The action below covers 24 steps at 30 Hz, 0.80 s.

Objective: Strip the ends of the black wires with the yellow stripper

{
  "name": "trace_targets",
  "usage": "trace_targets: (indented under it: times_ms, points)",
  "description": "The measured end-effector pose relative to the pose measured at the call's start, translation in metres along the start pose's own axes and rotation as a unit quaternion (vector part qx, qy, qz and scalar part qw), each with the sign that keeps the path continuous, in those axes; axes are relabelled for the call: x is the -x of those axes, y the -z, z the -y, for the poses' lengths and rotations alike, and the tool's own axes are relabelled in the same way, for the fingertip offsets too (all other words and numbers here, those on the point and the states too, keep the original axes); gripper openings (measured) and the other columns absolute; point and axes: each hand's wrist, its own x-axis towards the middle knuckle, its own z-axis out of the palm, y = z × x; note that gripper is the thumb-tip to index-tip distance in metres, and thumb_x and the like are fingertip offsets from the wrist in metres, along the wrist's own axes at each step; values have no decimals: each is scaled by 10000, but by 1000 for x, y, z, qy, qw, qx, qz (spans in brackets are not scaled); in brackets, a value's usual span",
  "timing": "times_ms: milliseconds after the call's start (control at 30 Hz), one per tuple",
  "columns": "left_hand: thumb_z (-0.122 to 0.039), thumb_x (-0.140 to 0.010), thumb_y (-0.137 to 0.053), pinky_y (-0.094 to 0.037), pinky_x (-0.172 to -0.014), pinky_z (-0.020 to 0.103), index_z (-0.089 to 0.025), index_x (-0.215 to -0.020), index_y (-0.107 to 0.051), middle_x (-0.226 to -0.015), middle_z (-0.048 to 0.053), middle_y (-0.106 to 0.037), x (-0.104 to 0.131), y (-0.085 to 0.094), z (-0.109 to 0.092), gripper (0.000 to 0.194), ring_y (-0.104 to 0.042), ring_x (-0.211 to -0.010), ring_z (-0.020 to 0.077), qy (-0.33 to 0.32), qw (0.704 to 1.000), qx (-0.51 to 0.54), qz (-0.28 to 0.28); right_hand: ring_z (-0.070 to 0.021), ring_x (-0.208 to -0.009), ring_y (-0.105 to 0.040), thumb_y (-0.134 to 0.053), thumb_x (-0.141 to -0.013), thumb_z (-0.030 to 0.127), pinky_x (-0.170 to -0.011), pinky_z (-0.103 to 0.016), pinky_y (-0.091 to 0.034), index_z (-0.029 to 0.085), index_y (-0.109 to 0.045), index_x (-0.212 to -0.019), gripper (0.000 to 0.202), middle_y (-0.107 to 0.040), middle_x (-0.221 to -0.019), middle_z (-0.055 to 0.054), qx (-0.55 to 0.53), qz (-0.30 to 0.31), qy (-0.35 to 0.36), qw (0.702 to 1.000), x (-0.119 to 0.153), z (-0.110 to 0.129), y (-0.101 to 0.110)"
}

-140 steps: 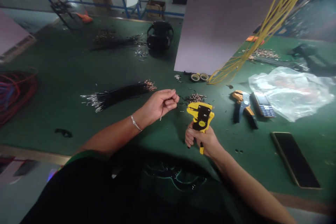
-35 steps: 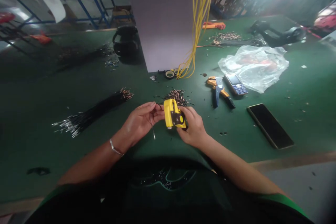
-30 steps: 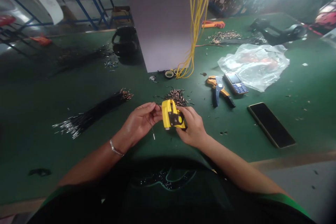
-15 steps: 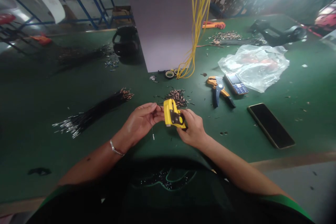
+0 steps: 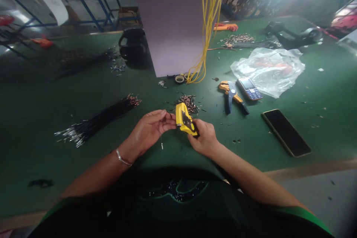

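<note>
My right hand [image 5: 205,137] is wrapped round the handles of a yellow wire stripper [image 5: 184,119], whose head points up and to the left. Between the thumb and fingers of my left hand [image 5: 153,126] is pinched a thin black wire [image 5: 161,137]; its end with a silvery terminal hangs below the palm. The other end of the wire runs toward the stripper's jaws, where I cannot tell whether it is inside them. Just behind the stripper lies a pile of short cut wire ends [image 5: 188,102]. A bundle of black wires [image 5: 103,119] with bare copper and silvery ends rests to the left.
Blue-and-orange pliers [image 5: 231,96], a keypad phone [image 5: 250,88], a smartphone [image 5: 286,132] and a clear plastic bag [image 5: 270,68] lie on the right. Ahead stands a pale panel [image 5: 173,26] with yellow wires [image 5: 209,26] hanging down and tape rolls [image 5: 179,79] at its foot.
The yellow stripper has tilted and shifted slightly to the right in my right hand. My left hand keeps its pinch on the wire, nearly in place.
</note>
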Motion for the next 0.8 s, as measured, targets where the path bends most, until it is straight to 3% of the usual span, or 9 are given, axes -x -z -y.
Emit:
trace_targets:
  times_ms: [300,500,600,800]
  points:
    - [-186,-794,-667,-563,-701,276,-81,-702,-707,-761,103,-716,-1,1,0,145,-669,-645,150,1,1000,-22,-11,-159,-509,-511,-513,-744,209,-521,-278,-411,197,-501,-860,117,-545,-598,7,-28,-1,-36,999,2,-4,-6]
    - [-175,-797,-654,-560,-729,295,-71,-700,-703,-816,128,-727,-2,1,-3,150,-689,-700,174,-16,999,-41,-32,-131,-527,-510,-551,-753,214,-537,-261,-430,192,-526,-802,59,-550,-627,15,-155,57,-177,970,-4,-3,-3]
    - [-183,-805,-648,-556,-724,290,-73,-713,-702,-821,126,-732,-2,2,-8,154,-683,-685,161,-34,997,-49,-45,-149,-635,-562,-591,-751,229,-619,-289,-477,177,-563,-880,142,-602,-742,-14,-293,104,-215,926,-9,-1,3]
    - [-207,-810,-653,-550,-684,256,-80,-711,-693,-792,100,-723,-4,11,-21,165,-662,-648,129,-45,996,-48,-53,-159,-700,-606,-716,-704,238,-671,-317,-505,150,-606,-993,321,-630,-812,-32,-536,196,-291,768,-9,-4,10]
